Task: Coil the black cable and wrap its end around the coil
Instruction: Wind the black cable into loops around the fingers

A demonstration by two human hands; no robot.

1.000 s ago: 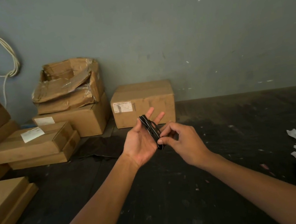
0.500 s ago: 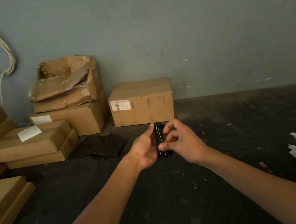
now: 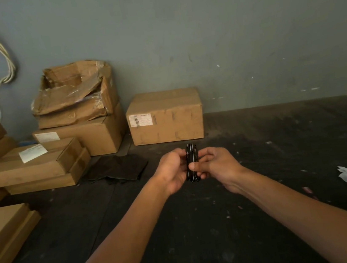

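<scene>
We see the black cable (image 3: 192,162) already coiled into 1 tight bundle, held just in front of the sealed box (image 3: 165,116). Our left hand (image 3: 173,171) and right hand (image 3: 215,165) both pinch it; wrapping the end looks unfinished.

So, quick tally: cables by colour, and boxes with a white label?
Black cable: 1
White cable bundle: 1
Labelled boxes: 3
Total: 5
</scene>
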